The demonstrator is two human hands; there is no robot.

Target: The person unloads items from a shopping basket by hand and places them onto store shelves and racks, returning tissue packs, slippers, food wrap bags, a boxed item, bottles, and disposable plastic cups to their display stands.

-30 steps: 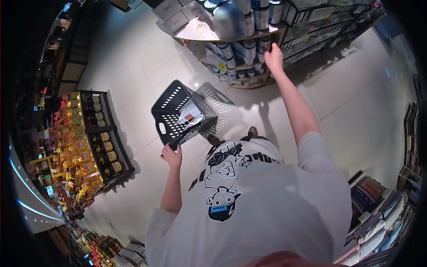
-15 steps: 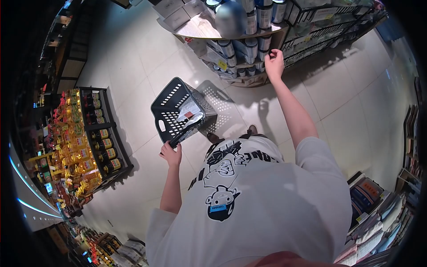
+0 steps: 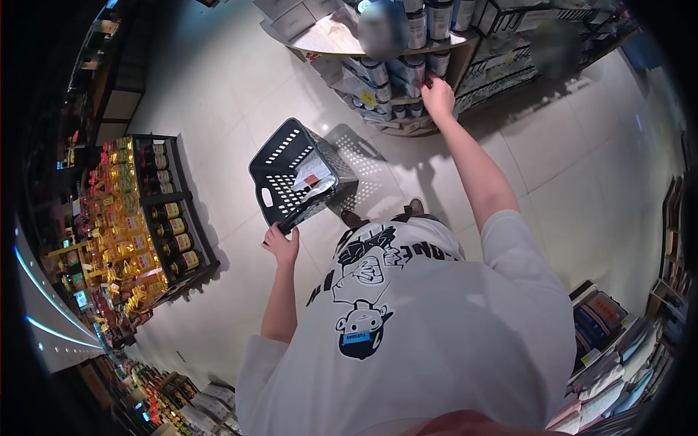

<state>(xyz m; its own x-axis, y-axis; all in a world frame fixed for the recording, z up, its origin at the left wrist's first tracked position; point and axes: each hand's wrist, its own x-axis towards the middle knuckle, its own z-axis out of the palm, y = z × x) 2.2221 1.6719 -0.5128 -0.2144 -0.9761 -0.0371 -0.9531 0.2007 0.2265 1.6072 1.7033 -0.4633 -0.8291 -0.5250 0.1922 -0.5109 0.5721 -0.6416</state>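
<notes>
My left hand [image 3: 282, 244] is closed round the handle of a dark shopping basket [image 3: 263, 171]. The basket is tilted, its mouth facing left, and a white packet with a red-brown patch [image 3: 311, 179] lies inside. At the rounded end shelf, my right hand [image 3: 439, 99] reaches in with fingers partly extended beside a dark canister with a pale label [image 3: 414, 70]. Whether the fingertips touch the canister I cannot make out. Nothing shows held in that hand.
More canisters [image 3: 439, 20] and pale boxes [image 3: 292, 18] stand on the upper tier of the shelf. A rack of yellow oil bottles [image 3: 127, 225] and dark bottles [image 3: 171, 227] is at left. Folded textiles [image 3: 611, 370] lie at lower right. Tiled floor [image 3: 240, 109] runs between.
My right hand has moved slightly left and down to the canisters on the shelf's middle tier, its curled fingers extending. My left hand keeps its hold on the basket.
</notes>
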